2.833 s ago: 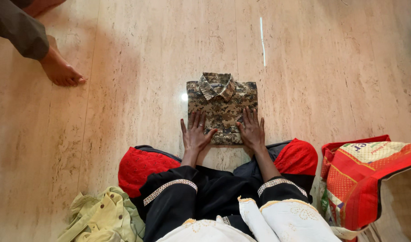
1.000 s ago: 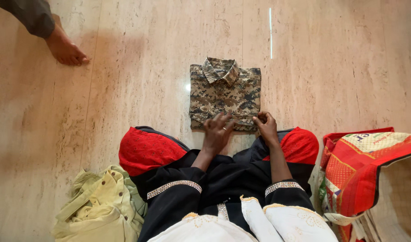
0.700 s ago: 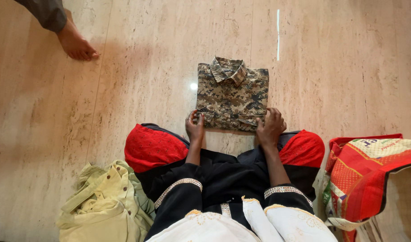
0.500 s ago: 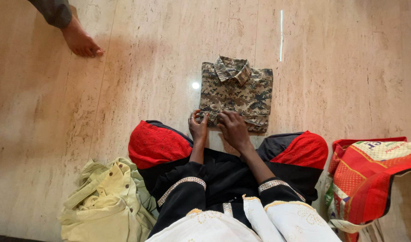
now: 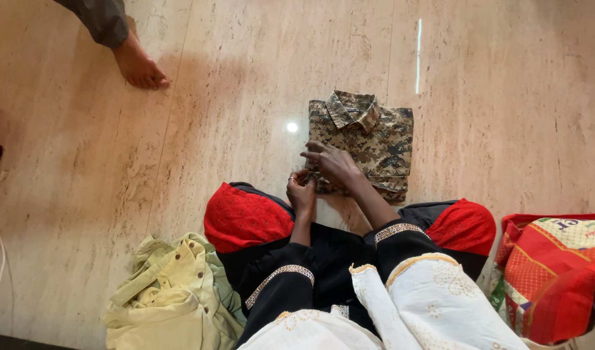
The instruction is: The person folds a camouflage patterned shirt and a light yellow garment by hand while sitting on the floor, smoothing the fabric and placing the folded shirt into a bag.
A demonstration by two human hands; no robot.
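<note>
I see the left hand (image 5: 302, 192) pinching the folded camouflage shirt (image 5: 368, 141) at its near-left corner. The right hand (image 5: 333, 163) lies open-fingered across that same edge.

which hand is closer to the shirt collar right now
Right. The right hand lies on the camouflage shirt just below the collar; the left hand pinches the shirt's near left corner.

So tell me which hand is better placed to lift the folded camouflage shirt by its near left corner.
Left, probably. The left hand is curled at the near left corner of the camouflage shirt, fingers on its edge. The right hand lies flat on top along the left side, pressing rather than gripping.
</note>
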